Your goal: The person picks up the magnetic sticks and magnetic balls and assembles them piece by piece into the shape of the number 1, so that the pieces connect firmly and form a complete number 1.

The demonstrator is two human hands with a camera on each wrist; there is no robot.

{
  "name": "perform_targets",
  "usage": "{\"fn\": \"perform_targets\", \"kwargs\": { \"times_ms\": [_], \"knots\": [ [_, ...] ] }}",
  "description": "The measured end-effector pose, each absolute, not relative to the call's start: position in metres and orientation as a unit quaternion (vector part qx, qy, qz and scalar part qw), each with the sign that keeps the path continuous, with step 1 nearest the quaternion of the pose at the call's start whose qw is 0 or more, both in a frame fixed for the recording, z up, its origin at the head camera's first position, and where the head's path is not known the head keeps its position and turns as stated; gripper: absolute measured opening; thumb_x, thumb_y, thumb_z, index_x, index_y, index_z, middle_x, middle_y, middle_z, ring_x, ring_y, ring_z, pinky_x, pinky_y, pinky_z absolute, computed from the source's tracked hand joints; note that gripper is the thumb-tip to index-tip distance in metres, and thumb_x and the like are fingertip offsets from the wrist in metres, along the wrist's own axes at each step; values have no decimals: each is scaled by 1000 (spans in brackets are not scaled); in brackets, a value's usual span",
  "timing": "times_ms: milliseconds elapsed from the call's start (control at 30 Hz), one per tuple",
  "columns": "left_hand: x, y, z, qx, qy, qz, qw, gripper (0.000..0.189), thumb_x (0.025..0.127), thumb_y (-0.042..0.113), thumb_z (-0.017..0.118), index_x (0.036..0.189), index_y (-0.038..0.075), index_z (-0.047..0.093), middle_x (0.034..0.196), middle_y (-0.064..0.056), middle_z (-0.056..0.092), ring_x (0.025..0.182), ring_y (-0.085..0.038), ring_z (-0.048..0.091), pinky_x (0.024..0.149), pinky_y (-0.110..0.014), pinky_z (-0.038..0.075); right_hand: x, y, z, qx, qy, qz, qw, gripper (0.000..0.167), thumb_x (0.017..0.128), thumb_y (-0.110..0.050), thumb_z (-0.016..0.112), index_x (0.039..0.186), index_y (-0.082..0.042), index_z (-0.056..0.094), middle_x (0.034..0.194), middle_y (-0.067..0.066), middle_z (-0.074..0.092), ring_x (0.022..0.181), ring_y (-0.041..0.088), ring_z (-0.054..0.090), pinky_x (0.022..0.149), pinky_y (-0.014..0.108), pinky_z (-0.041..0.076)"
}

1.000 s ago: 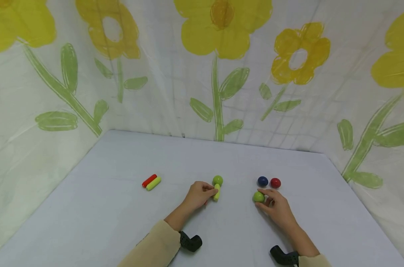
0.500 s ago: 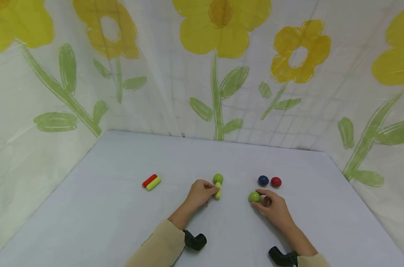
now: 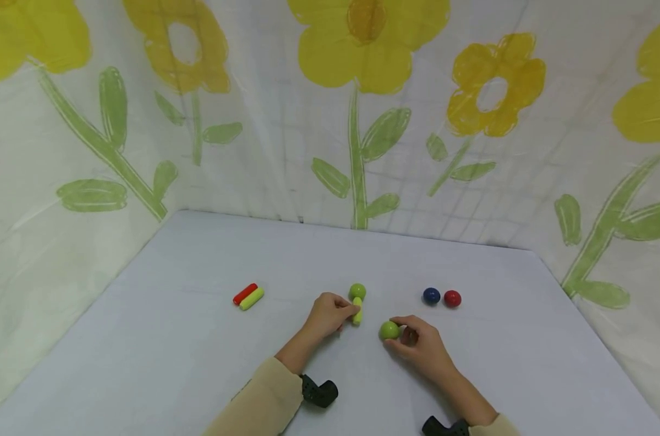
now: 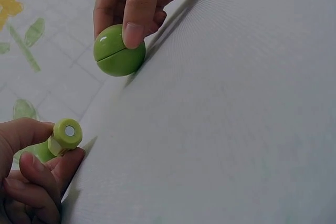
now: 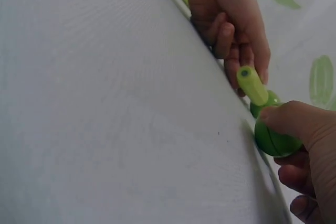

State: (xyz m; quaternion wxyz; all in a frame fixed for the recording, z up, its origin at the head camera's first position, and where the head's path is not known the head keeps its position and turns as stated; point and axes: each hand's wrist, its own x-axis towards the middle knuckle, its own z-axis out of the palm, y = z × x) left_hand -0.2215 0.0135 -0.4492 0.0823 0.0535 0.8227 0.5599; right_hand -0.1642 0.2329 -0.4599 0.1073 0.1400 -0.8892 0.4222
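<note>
My left hand (image 3: 327,318) pinches a yellow-green magnetic rod (image 3: 358,312) between thumb and fingertips. At the rod's far end sits a green ball (image 3: 357,291), seemingly touching it. The rod's near end, with a small silver disc, faces the left wrist camera, where the rod (image 4: 67,135) partly hides that ball. To the right, my right hand (image 3: 419,346) grips a second green ball (image 3: 389,330) with thumb and fingers. In the left wrist view this ball (image 4: 113,59) shows a seam around it. A gap separates it from the rod's near end.
A red rod (image 3: 245,293) and a yellow-green rod (image 3: 252,298) lie side by side on the left of the white table (image 3: 145,363). Behind my right hand are a blue ball (image 3: 431,296) and a red ball (image 3: 452,298). A flower-printed curtain (image 3: 275,151) surrounds the table.
My right hand has moved left with its green ball, closer to the rod's near end. The left hand and its rod have hardly moved.
</note>
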Motion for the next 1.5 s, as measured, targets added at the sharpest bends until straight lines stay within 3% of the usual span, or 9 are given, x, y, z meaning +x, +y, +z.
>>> {"fn": "perform_targets", "kwargs": {
  "times_ms": [600, 900, 1500],
  "knots": [
    [-221, 14, -449, 48, 830, 549, 85, 22, 88, 20, 71, 86, -1, 71, 61, 3, 57, 42, -6, 43, 43, -20, 34, -163, 212, -463, 198, -871, 441, 93, 35, 77, -7, 81, 109, 1, 69, 87, -1, 62, 69, 6, 52, 60, 24, 46],
    [-222, 13, -450, 50, 829, 551, 85, 21, 88, 19, 71, 86, -2, 71, 61, 4, 57, 41, -6, 42, 43, -20, 33, -163, 195, -463, 183, -863, 461, 96, 36, 75, -4, 82, 107, -1, 68, 94, 6, 66, 66, 6, 51, 59, 23, 45],
    [-224, 14, -450, 53, 827, 554, 85, 21, 88, 20, 71, 85, -1, 72, 63, 4, 60, 41, -5, 43, 42, -19, 33, -163, 179, -462, 184, -856, 473, 103, 35, 73, -2, 83, 103, -5, 64, 96, 7, 69, 65, 7, 52, 58, 23, 44]
  ]
}}
